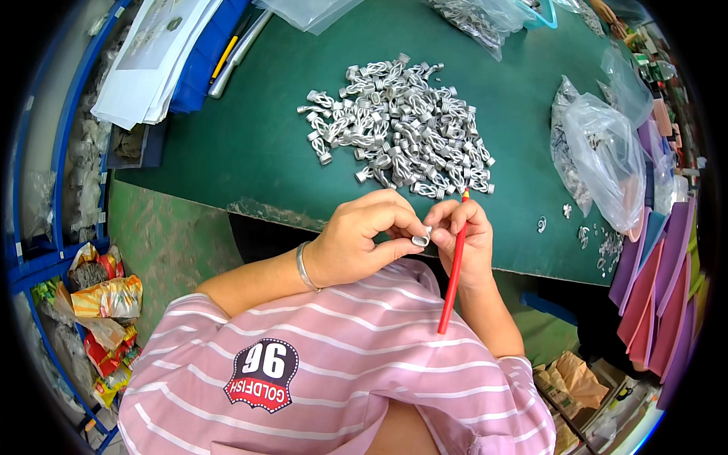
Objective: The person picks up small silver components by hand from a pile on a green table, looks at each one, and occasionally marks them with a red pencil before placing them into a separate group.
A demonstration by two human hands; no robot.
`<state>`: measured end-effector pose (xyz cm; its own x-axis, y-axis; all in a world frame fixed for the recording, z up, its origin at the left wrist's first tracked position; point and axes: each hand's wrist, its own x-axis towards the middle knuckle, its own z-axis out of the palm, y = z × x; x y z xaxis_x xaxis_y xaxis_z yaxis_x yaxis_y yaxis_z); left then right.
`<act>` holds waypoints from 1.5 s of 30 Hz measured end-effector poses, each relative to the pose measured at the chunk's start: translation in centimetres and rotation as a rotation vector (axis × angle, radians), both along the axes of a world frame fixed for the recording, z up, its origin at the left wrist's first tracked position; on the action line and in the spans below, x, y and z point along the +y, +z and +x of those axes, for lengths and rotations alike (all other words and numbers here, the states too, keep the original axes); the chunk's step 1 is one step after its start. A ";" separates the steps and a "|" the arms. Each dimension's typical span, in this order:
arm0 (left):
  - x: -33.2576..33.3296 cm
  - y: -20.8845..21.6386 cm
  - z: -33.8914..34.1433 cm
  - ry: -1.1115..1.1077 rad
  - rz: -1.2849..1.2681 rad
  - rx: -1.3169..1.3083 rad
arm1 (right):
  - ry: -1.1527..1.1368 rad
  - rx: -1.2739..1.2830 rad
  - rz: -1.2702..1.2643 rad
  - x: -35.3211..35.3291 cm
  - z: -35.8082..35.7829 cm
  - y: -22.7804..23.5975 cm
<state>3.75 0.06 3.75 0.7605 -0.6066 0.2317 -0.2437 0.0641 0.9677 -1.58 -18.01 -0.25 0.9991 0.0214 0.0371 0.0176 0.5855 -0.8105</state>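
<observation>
At the chipped near edge of the green table (227, 171), bare top to either side of the silver pile (402, 129), as far as a blue bin (196, 83) at left and clear bags (607, 159) at right; only a narrow strip between pile and edge. Pinched just there between thumb and finger of the left hand (341, 235): one small part (420, 241), dull silver, oval end facing up. Gripped in the right hand (474, 246), a red pencil (453, 277), slanting; fingertips close beside the part, contact hard to tell. Near the table's right corner, loose silver pieces (609, 250); against the bin, papers (148, 87). Beyond at left, blue shelving (61, 144) and worn green floor (163, 227).
</observation>
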 end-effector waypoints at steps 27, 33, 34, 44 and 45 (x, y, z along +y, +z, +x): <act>0.8 -2.4 0.2 -0.143 -0.276 1.103 | -0.255 -0.412 -1.381 -1.4 3.0 1.9; 0.0 -1.9 -0.5 0.078 -0.205 0.870 | -0.306 -0.576 -1.475 -1.8 2.8 1.0; 0.0 -2.1 -0.6 0.094 -0.215 0.861 | -0.329 -0.585 -1.461 -1.7 2.6 0.9; 0.0 -2.1 -0.5 0.088 -0.016 0.771 | -0.193 -0.504 -1.371 -0.7 1.4 1.3; 0.1 -2.1 -0.4 0.098 -0.020 0.789 | -0.215 -0.500 -1.378 -0.6 1.3 1.2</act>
